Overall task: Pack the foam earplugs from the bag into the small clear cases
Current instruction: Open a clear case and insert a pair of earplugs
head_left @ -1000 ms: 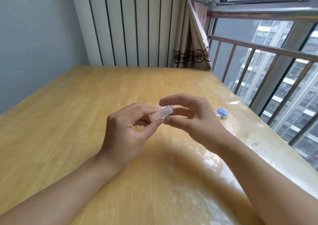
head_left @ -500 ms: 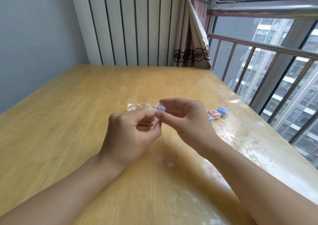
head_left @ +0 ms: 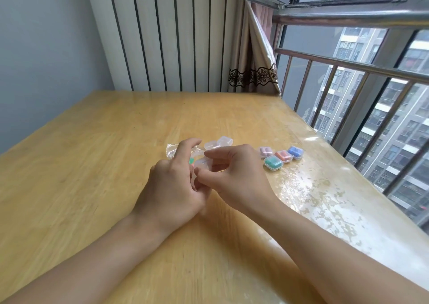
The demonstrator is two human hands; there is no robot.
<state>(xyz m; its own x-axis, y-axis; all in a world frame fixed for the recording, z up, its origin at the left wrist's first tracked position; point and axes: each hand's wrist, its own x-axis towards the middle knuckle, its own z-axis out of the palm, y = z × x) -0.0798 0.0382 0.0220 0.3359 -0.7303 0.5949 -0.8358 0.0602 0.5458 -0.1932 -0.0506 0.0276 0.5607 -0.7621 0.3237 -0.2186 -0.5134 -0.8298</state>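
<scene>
On the wooden table [head_left: 92, 164], toward its middle, we are looking at a crinkled clear bag [head_left: 173, 149] lying flat, with a green earplug [head_left: 191, 161] peeking out just right of it. Our left hand [head_left: 171, 187] is hovering in front of the bag, fingers curled, meeting our right hand [head_left: 234, 176]; between them both are pinching a small clear case [head_left: 202, 163]. Just beyond the fingertips two empty clear cases [head_left: 219, 143] are sitting together. Farther right, near the window edge, four filled cases are clustering: lilac [head_left: 266, 151], teal [head_left: 273, 162], coral [head_left: 283, 155] and blue [head_left: 295, 152].
</scene>
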